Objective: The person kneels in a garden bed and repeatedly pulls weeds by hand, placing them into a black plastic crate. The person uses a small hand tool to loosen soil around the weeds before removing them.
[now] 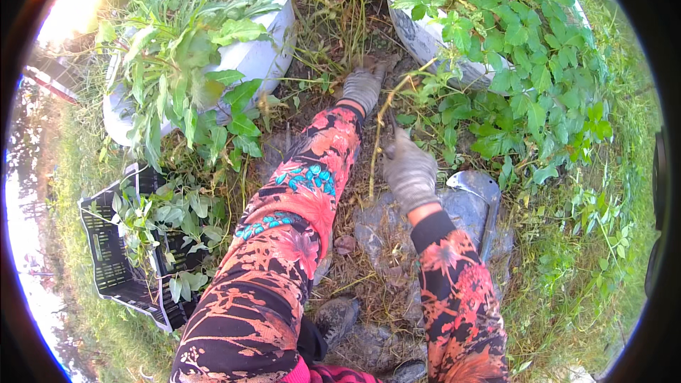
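Note:
My left hand (364,84), in a grey work glove, reaches down at the base of thin weed stems (357,21) between two white planters. Its fingers are blurred against the soil, so its hold is unclear. My right hand (409,167), gloved too, is closed around the handle of a tool, mostly hidden by the fist; a thin dark part sticks up above it. A bent yellowish stem (380,122) runs between my hands. A metal tool with a curved blade (481,191) lies on the ground to the right of my right hand.
White planters (266,58) (425,37) with leafy plants stand at the left and right. A black plastic crate (114,266) holding cut greenery is at the lower left. Flat stones (380,229), dry grass and my shoe (338,319) are below.

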Motion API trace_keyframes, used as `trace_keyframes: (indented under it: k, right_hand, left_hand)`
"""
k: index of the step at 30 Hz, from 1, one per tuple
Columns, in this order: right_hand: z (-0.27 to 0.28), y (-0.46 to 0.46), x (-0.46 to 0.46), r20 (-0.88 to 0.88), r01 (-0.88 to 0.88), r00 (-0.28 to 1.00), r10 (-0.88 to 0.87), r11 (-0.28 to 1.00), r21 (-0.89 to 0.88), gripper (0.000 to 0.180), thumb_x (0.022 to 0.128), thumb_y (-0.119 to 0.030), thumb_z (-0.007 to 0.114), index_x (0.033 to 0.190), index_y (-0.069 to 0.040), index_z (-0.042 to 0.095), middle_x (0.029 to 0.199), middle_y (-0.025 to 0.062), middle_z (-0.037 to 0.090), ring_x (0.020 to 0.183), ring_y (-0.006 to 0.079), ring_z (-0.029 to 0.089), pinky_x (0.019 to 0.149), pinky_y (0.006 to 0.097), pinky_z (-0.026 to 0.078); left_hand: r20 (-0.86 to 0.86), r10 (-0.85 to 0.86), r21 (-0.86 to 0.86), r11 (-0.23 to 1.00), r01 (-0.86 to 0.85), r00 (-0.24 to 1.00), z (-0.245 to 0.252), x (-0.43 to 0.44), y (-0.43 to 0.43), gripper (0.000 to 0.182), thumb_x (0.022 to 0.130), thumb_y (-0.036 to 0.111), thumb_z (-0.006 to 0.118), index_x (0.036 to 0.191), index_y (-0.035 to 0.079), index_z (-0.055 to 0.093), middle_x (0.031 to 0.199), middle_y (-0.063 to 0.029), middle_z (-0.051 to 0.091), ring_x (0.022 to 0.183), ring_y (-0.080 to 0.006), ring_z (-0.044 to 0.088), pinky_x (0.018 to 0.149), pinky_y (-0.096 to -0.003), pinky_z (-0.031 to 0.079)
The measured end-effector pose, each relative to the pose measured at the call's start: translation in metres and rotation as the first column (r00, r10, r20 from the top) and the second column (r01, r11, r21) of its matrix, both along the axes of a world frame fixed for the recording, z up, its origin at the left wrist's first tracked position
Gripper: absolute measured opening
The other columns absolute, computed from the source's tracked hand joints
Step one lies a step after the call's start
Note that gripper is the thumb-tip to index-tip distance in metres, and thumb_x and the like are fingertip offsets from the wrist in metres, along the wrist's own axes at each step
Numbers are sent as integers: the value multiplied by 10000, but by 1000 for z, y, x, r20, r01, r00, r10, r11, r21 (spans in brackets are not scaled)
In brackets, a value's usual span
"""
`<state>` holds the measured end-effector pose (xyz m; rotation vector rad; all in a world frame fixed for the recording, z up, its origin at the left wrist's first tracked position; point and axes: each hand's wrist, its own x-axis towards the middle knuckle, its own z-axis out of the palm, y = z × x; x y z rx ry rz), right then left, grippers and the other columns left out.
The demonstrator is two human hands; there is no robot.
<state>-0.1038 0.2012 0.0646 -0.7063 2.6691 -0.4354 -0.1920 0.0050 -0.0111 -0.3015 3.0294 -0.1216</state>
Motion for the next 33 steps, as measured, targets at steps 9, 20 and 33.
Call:
trace_keyframes:
  k: [9,20,33]
  right_hand:
    - [-25,76,92,370,444,877,-307,810,-382,421,764,-115,679,1160,-57,548,791,66,644,740,165,643,664,307,511]
    - [-34,18,33,267,330,931,-249,887,-324,335,785,-274,619,1103,-176,575,804,158,657,762,377,630,692,440,499]
    - [-35,35,85,372,456,885,-278,673,-582,261,788,-156,651,1040,-99,614,853,115,655,771,186,646,668,320,508]
  left_hand:
    - [-3,-105,-102,989,104,994,5,39,-9,172,791,115,515,838,66,673,816,-157,673,791,-306,655,668,-431,522]
    - [328,35,-63,998,-15,944,7,162,-50,211,833,135,499,968,76,650,831,-166,667,795,-313,662,677,-445,524]
    - [402,77,112,985,-133,912,6,192,-46,291,772,256,641,1002,80,636,929,-173,656,879,-354,635,748,-425,516]
